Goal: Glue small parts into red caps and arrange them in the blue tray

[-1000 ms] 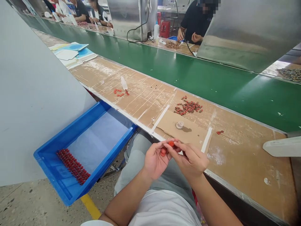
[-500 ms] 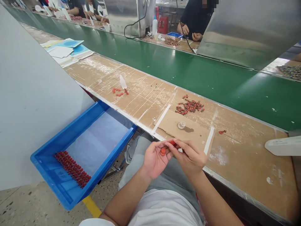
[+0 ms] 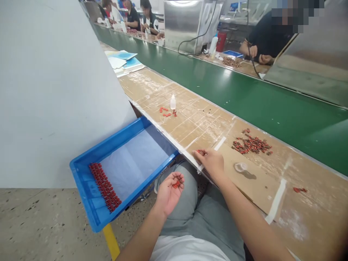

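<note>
My left hand (image 3: 170,191) hovers over my lap, palm up and fingers curled around a few small red caps (image 3: 176,184). My right hand (image 3: 210,162) rests at the near edge of the cardboard-covered bench (image 3: 190,119), fingers pinched on a small red piece (image 3: 201,152). A pile of red and dark small parts (image 3: 251,144) lies on the bench to the right of that hand. A small clear cup (image 3: 240,167) stands just right of my right hand.
A blue tray (image 3: 89,214) with rows of red parts (image 3: 104,186) hangs at my left, beside a white panel (image 3: 54,90). A small white bottle (image 3: 173,102) and loose red caps (image 3: 165,111) lie farther along. A green conveyor belt (image 3: 258,98) runs behind; other people work across it.
My hands were together at the bench edge; now they are apart. The left hand dropped toward my lap with red caps, the right reached left along the bench. The view turned left.
</note>
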A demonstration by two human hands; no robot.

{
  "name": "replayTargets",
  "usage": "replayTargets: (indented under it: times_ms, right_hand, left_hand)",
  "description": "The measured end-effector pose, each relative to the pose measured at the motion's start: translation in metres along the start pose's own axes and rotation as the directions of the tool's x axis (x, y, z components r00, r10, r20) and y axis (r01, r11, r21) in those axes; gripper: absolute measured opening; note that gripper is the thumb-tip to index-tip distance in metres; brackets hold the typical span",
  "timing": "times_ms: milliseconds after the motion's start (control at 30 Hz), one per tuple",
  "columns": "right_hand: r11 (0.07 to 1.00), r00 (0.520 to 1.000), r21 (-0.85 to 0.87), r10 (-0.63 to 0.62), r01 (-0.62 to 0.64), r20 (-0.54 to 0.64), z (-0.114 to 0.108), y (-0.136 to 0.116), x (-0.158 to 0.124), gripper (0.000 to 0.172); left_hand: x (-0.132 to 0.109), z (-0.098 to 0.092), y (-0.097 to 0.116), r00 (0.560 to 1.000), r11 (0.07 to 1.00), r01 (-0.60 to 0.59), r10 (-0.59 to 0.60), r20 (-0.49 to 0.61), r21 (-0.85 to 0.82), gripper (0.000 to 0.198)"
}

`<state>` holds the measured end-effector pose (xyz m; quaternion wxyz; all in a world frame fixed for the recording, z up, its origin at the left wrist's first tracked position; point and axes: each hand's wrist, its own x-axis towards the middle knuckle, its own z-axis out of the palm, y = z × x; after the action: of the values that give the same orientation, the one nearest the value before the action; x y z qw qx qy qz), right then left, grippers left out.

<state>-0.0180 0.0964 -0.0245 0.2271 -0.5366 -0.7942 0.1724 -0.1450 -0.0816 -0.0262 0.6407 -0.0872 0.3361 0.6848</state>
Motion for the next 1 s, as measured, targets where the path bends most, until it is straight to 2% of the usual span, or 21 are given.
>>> replayTargets:
  times_ms: [100, 233, 367, 467, 533, 667, 767, 833, 900, 933, 1000]
  right_hand:
    - [0.998, 0.999, -0.059, 0.008, -0.005, 0.048, 0.02, -0.014, 0.04, 0.041]
    - [0.999, 0.993, -0.038, 0.001, 0.004, 0.119, 0.044, -0.038, 0.094, 0.041]
    - [0.999, 0.991, -0.047, -0.015, 0.022, 0.135, 0.067, -0.07, 0.143, 0.041]
    - [0.998, 0.99, -0.055, -0.018, 0.026, 0.141, 0.077, -0.091, 0.166, 0.042]
    - [0.998, 0.992, -0.054, -0.016, 0.023, 0.128, 0.076, -0.1, 0.172, 0.042]
    - [0.999, 0.997, -0.008, -0.05, 0.051, 0.053, 0.048, -0.102, 0.151, 0.036]
    - [0.971, 0.981, 0.142, -0.187, 0.194, -0.058, 0.012, -0.097, 0.107, 0.031]
    - [0.925, 0.955, 0.239, -0.287, 0.296, -0.073, -0.012, -0.094, 0.066, 0.026]
    - [0.843, 0.896, 0.331, -0.444, 0.424, -0.018, -0.031, -0.089, 0.024, 0.021]
    - [0.797, 0.848, 0.364, -0.529, 0.482, 0.036, -0.038, -0.086, 0.004, 0.021]
    - [0.757, 0.79, 0.365, -0.607, 0.542, 0.085, -0.047, -0.079, -0.029, 0.023]
  left_hand:
    - [-0.004, -0.011, 0.013, 0.998, 0.998, -0.06, 0.06, -0.002, 0.005, 0.03]
    - [-0.009, -0.017, 0.032, 0.996, 0.997, -0.08, 0.079, 0.045, -0.001, 0.028]
    - [-0.011, -0.021, 0.047, 0.993, 0.994, -0.112, 0.112, 0.048, -0.003, 0.024]
    - [-0.009, -0.021, 0.051, 0.989, 0.989, -0.145, 0.144, 0.02, 0.009, 0.022]
    - [-0.008, -0.019, 0.052, 0.987, 0.987, -0.163, 0.163, 0.014, 0.01, 0.024]
    - [-0.002, -0.013, 0.053, 0.983, 0.983, -0.18, 0.181, 0.032, -0.041, 0.027]
    - [0.002, -0.004, 0.053, 0.988, 0.983, -0.135, 0.144, 0.06, -0.123, 0.029]
    - [0.003, 0.006, 0.051, 0.989, 0.982, -0.097, 0.114, 0.099, -0.159, 0.033]
    - [0.002, 0.018, 0.047, 0.984, 0.983, -0.079, 0.104, 0.142, -0.168, 0.036]
    - [0.001, 0.024, 0.045, 0.982, 0.984, -0.074, 0.1, 0.161, -0.162, 0.037]
    - [-0.001, 0.034, 0.039, 0.977, 0.989, -0.059, 0.085, 0.195, -0.137, 0.037]
